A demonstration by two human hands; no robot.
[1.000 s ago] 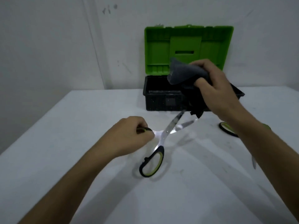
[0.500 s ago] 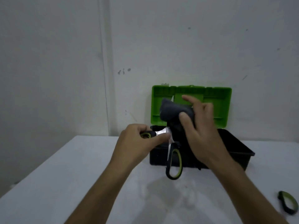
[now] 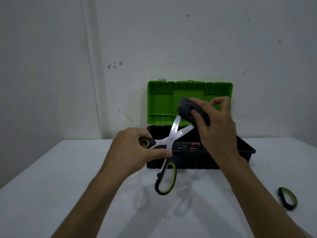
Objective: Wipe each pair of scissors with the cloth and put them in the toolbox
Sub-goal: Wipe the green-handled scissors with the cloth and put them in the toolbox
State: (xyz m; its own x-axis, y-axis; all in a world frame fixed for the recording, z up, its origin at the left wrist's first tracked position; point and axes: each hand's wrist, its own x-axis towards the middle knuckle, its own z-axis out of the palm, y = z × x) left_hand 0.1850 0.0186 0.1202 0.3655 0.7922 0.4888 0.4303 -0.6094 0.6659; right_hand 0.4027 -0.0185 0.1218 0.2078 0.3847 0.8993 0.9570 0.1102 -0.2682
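My left hand (image 3: 135, 152) grips one black and green handle of a pair of scissors (image 3: 171, 143), held up in front of the toolbox with the blades spread open. The second handle loop hangs down over the table. My right hand (image 3: 214, 126) holds a dark grey cloth (image 3: 188, 110) wrapped over the tips of both blades. The toolbox (image 3: 243, 152) has a black base and an upright green lid (image 3: 161, 100). Red and blue handled tools lie inside it.
The black and green handle of a second pair of scissors (image 3: 288, 198) lies on the white table (image 3: 51, 177) at the right, beside my right forearm. A grey wall stands right behind the toolbox.
The scissors were lifted off the table and held up before the toolbox. The blades have spread open and the cloth has moved up to the blade tips.
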